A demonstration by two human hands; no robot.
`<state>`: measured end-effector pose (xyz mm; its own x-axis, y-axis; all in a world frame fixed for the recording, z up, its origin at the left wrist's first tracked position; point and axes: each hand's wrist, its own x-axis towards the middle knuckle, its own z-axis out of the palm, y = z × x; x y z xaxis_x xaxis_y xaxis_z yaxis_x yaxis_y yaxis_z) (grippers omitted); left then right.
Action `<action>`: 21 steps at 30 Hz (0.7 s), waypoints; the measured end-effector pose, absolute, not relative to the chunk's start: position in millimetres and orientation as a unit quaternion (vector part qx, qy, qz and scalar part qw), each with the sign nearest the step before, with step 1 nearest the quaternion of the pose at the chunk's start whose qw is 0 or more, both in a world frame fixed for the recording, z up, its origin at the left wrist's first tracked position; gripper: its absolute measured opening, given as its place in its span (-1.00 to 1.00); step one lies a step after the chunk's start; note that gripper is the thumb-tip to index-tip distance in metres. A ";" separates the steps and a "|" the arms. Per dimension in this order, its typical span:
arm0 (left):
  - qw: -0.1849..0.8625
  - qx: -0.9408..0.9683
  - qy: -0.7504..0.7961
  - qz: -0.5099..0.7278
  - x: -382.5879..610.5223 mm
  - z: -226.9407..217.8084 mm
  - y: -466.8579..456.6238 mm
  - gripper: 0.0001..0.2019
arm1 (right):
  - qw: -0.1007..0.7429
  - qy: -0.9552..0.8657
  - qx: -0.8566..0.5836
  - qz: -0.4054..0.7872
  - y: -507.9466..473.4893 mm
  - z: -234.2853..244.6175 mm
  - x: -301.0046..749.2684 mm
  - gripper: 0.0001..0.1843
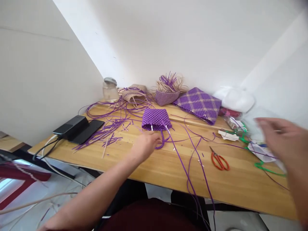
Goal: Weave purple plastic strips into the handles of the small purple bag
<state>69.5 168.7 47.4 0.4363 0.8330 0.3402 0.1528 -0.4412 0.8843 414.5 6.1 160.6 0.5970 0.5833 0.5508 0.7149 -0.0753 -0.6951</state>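
My left hand point(146, 145) rests on the wooden table point(158, 170), fingers closed on a braided purple strap point(161, 141) that runs from a small purple woven bag point(156, 119). Long purple strands point(190, 160) trail from the bag over the table's front edge. My right hand point(281, 138) hovers blurred over a clear plastic bag and green strips point(264, 166) at the right; its fingers look spread and I see nothing in them. Orange-handled scissors point(219, 160) lie between the two hands.
At the back stand a glass jar point(110, 89), a beige woven piece point(133, 94), a half-woven purple and beige basket point(167, 91) and a flat purple woven panel point(199, 104). A phone and a power bank point(77, 128) lie at the left with cables. Cut purple scraps point(108, 131) litter the table.
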 end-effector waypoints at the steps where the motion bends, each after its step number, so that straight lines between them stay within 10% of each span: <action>1: 0.426 0.738 0.308 0.423 75.9 44.8 162.0 -0.83 | 0.471 -0.492 -0.729 -0.069 14.5 147.6 383.8 -0.87; 7: 0.302 0.844 0.224 0.383 76.5 37.5 135.4 -0.90 | 0.259 -0.722 -0.614 0.185 51.2 73.8 239.4 -0.50; 13: 0.239 0.871 0.241 0.356 11.5 40.3 176.0 -0.73 | 0.190 -0.725 -0.657 0.081 36.9 45.7 271.5 -0.66; 21: -0.100 0.798 0.436 0.404 -66.4 41.9 238.7 -0.76 | 0.118 -0.620 -0.761 -0.150 6.5 42.8 344.1 -0.65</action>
